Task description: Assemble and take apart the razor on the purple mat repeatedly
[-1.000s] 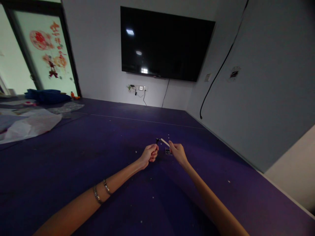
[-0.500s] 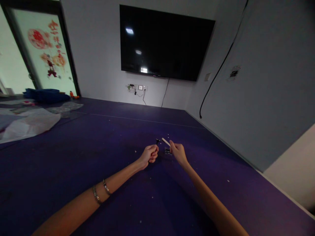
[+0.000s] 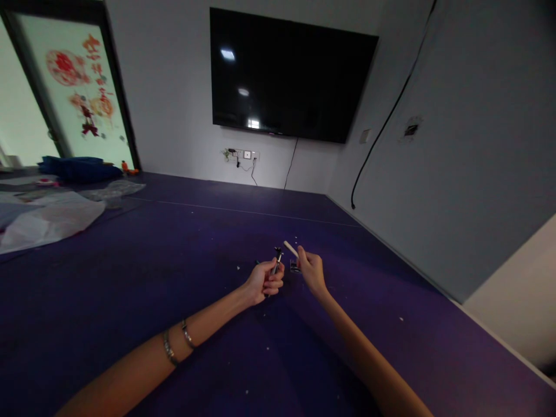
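Observation:
Both of my hands work close together above the purple surface. My left hand (image 3: pixel 264 281) is closed around a slim handled tool (image 3: pixel 277 262) with a dark, short crosswise head and a shiny shaft; it resembles a razor, but is too small to be sure. My right hand (image 3: pixel 311 267) pinches a thin white stick (image 3: pixel 291 249), its free end slanting up and left toward the tool's head. A narrow gap seems to separate the two. Partly behind my right fingers lies a small dark and clear item (image 3: pixel 295 266), its kind unclear.
Small white bits dot the purple surface (image 3: pixel 174 301). At the left lie a white plastic sheet (image 3: pixel 65 217) and a dark blue cloth bundle (image 3: pixel 80 168). A black cable (image 3: pixel 382 136) hangs along the right wall, and a television (image 3: pixel 291 75) is on the wall ahead.
My left hand has turned, showing more of the tool's handle and shiny shaft between thumb and fingers. My right hand holds the white stick in nearly the same place.

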Demonstrator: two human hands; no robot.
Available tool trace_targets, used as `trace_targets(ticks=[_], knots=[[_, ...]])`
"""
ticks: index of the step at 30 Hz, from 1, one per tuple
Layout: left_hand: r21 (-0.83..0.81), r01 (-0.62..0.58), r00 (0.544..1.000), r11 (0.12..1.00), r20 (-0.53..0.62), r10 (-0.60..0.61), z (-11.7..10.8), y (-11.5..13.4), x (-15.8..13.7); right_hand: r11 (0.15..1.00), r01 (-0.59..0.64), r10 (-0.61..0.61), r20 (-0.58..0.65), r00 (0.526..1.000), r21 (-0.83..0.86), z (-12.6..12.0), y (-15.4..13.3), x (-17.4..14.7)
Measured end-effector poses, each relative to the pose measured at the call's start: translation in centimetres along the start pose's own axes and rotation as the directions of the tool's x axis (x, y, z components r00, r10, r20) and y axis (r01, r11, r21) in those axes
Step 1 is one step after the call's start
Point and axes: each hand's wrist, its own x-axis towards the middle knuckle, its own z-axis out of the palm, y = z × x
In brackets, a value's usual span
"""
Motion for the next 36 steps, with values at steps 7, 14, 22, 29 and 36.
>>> trace_targets(ticks=[7,14,22,29,36], knots=[[-0.135,0.075,0.992,0.988,0.107,-0.061,0.0,-0.2,0.0,0.999,0.014,-0.013,0.017,1.000,-0.045,0.3,1.3,-0.7],[-0.114,0.095,0.989,0.989,0.120,-0.082,0.0,-0.2,0.0,0.995,0.048,-0.049,-0.011,0.999,-0.086,0.3,0.0,-0.4],[-0.105,0.087,0.993,0.991,0.088,-0.078,0.0,-0.2,0.0,0.992,0.076,-0.078,-0.020,0.997,-0.097,-0.1,0.9,-0.6],[-0.003,0.083,0.994,0.997,0.071,-0.082,0.2,-0.1,0.0,0.997,0.054,-0.055,-0.013,0.998,-0.053,0.2,0.7,-0.5],[0.178,-0.108,0.994,0.978,-0.013,0.112,0.3,0.8,0.2,0.998,-0.048,0.050,-0.047,0.998,0.032,-0.8,1.4,0.0]])
